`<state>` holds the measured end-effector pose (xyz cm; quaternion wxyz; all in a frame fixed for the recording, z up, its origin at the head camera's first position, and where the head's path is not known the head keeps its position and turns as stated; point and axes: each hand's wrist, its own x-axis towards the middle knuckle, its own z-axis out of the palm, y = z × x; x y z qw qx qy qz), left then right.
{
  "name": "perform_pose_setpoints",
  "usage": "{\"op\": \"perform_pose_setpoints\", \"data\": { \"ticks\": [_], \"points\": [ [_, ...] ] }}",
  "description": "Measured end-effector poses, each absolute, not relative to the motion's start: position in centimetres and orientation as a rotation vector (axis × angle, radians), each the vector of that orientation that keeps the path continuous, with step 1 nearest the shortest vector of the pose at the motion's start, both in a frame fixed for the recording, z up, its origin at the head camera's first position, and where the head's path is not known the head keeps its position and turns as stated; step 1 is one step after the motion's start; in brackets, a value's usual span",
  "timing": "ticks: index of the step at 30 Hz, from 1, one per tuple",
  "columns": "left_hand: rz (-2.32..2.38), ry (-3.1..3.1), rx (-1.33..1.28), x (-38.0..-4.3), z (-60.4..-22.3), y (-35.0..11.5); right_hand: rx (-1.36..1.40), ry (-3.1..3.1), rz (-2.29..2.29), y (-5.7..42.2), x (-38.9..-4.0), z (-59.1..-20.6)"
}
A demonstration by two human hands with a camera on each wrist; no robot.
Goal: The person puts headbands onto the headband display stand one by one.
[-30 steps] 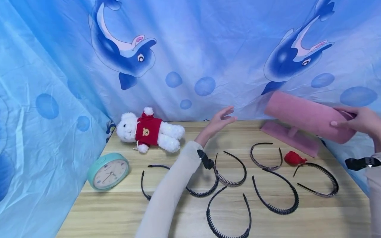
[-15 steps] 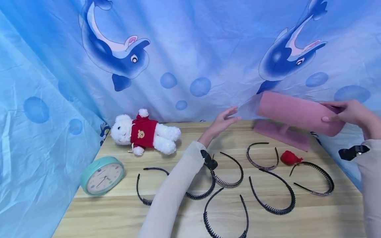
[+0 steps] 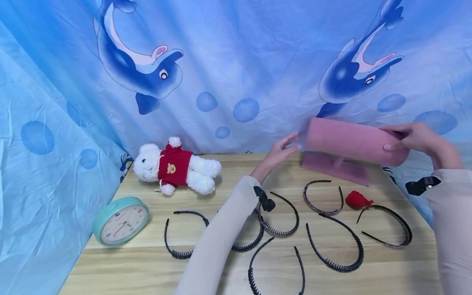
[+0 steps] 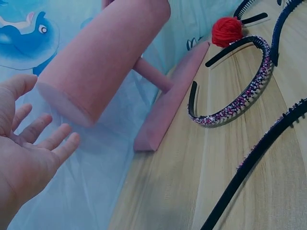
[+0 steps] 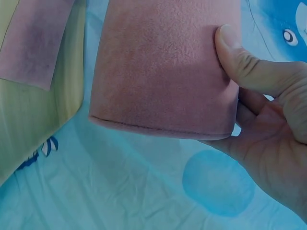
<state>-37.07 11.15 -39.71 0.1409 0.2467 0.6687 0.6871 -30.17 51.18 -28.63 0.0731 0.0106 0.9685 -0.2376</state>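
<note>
A pink velvety display stand, a thick padded roll on a short post over a flat base, is at the back right of the table. My right hand grips the roll's right end, the thumb on the near side and the fingers partly hidden behind. The left hand is held up by the roll's left end, palm up and fingers spread, holding nothing. Nearest the base lies a glittery headband; beside it sits a ball of red yarn.
Several dark toothed headbands lie across the wooden table, some partly behind the left sleeve. A white teddy bear in a red hoodie lies at the back left, near a teal clock. Blue dolphin-print curtain surrounds the table.
My right hand has shifted the pink stand leftwards along the back of the table. The left hand has edged right, so the roll's end is now close to its fingertips. The view has turned slightly.
</note>
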Motion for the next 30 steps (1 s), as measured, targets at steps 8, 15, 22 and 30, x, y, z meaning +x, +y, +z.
{"op": "perform_pose_setpoints", "data": {
  "ticks": [8,15,22,30],
  "points": [
    [2.107,1.859,0.686,-37.1,-39.4,11.0,-0.106,2.963,-0.711,48.8,-31.2,-28.7],
    [2.172,1.892,0.679,-37.4,-39.0,10.0,-0.143,2.977,-0.725,46.6,-32.0,-28.9],
    [2.14,1.933,0.681,-38.1,-38.7,7.8,-0.181,2.917,-0.809,44.2,-32.5,-28.8],
    [2.145,1.953,0.705,-38.7,-38.1,5.1,-0.233,2.906,-0.82,41.9,-33.2,-28.8]
  ]
}}
